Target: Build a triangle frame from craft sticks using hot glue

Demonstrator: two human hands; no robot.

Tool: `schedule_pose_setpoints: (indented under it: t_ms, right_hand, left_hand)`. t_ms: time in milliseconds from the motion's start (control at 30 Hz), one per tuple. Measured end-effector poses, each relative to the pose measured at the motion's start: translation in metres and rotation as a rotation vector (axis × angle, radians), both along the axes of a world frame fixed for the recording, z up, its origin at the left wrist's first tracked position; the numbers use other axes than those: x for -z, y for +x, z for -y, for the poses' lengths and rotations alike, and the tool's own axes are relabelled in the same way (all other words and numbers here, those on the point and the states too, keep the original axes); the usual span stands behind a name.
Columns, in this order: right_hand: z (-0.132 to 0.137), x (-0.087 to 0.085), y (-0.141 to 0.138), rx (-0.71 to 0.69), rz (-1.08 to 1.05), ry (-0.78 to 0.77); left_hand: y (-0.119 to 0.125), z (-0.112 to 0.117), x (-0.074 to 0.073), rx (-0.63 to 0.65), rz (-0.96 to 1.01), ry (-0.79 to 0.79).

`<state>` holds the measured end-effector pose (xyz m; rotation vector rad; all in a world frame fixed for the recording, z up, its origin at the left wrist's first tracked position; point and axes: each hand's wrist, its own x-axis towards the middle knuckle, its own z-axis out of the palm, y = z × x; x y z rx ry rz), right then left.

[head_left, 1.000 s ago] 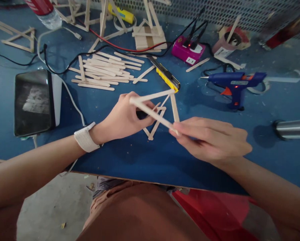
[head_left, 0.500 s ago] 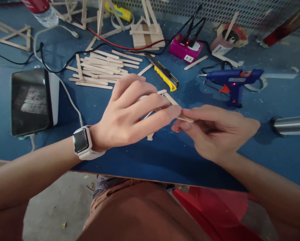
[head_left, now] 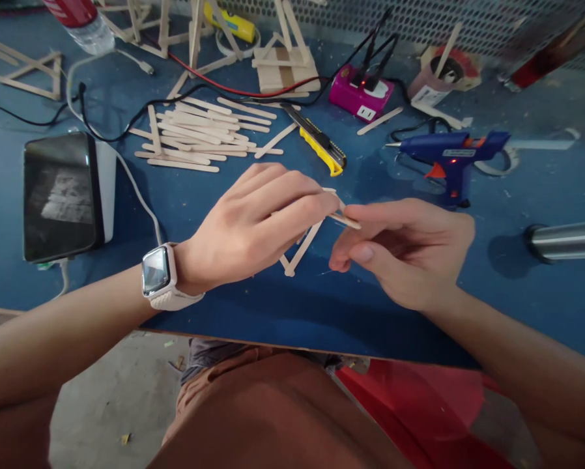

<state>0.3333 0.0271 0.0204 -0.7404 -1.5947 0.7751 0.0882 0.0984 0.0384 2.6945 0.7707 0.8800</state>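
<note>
My left hand (head_left: 258, 225), with a watch on its wrist, is closed over a small frame of wooden craft sticks (head_left: 305, 251). Its fingers hide most of that frame; one corner points toward the table's front edge, and stick ends stick out by the fingertips. My right hand (head_left: 410, 251) is beside it, its index fingertip at the frame's right corner. The right thumb is apart from the sticks, and fine glue strands seem to hang near the fingers. Just beyond the hands lies a yellow and black utility knife (head_left: 322, 146).
Loose craft sticks (head_left: 199, 133) are heaped behind my left hand. A blue glue gun (head_left: 456, 159) lies at the right, with a purple power adapter (head_left: 361, 94) behind it. A phone (head_left: 60, 195) is at the left. Stick frames (head_left: 33, 71), a bottle (head_left: 85, 29) and cables stand farther back.
My right thumb has come away from the stick end, and the right hand has shifted slightly left. My left hand has lowered a little, and the frame has tilted, showing more of its near corner.
</note>
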Motion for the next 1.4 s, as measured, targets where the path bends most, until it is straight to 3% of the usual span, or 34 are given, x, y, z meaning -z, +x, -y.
schedule_pose_setpoints:
  t_ms: [233,367,567,767,933,1000,1167,1333,1400]
  right_hand:
    - [0.002,-0.004,0.001,0.024,0.019,-0.034]
    - [0.003,-0.006,-0.002,0.050,0.036,-0.048]
    - [0.005,-0.010,-0.004,0.107,0.040,-0.069]
    - [0.008,-0.014,-0.003,0.167,0.094,-0.052]
    - [0.002,-0.016,-0.013,0.163,0.077,-0.034]
    - [-0.004,-0.016,-0.019,0.169,0.040,-0.048]
    - [-0.012,-0.015,-0.031,0.175,-0.025,-0.022]
    - [-0.005,-0.011,-0.031,0.237,0.026,-0.033]
    - [-0.003,-0.008,-0.029,0.300,0.096,0.007]
  left_hand:
    - [0.002,0.003,-0.004,0.069,0.048,-0.055]
    - [0.001,0.004,-0.004,0.154,0.191,0.021]
    - [-0.001,0.003,-0.002,0.058,0.089,-0.070]
    - [0.000,0.004,-0.006,0.158,0.180,0.061]
    - [-0.003,-0.011,0.007,0.182,0.191,0.076]
    - [-0.005,-0.019,0.016,0.320,0.324,0.181]
    - [-0.006,-0.029,0.027,0.236,0.414,0.031]
    - [-0.002,-0.023,0.022,0.226,0.501,0.161]
    - [-0.001,-0.022,0.020,0.202,0.498,0.084]
